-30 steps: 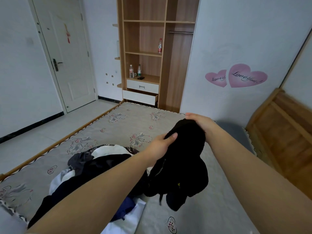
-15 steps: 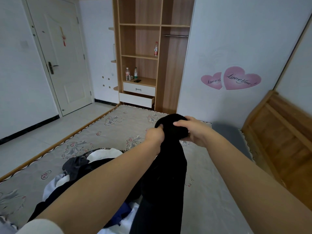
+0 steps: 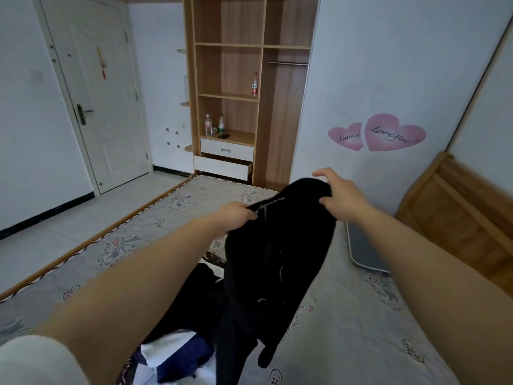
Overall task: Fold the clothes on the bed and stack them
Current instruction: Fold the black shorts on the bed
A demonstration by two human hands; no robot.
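Holding one black garment (image 3: 277, 245) up over the bed (image 3: 361, 315), both hands pinched its top edge: left hand (image 3: 236, 215) had its grip curled on the fabric at one corner, right hand (image 3: 337, 190) pinched the other with thumb and lower fingers, upper fingers spread loose. Garment hung down unfolded, its hem reaching the pile of clothes (image 3: 177, 354) near the bed's front edge. Task looked barely begun: no folded item, no stack visible. Count: one garment in hand; pile held several pieces, black, white, navy, exact number unclear. Two hands.
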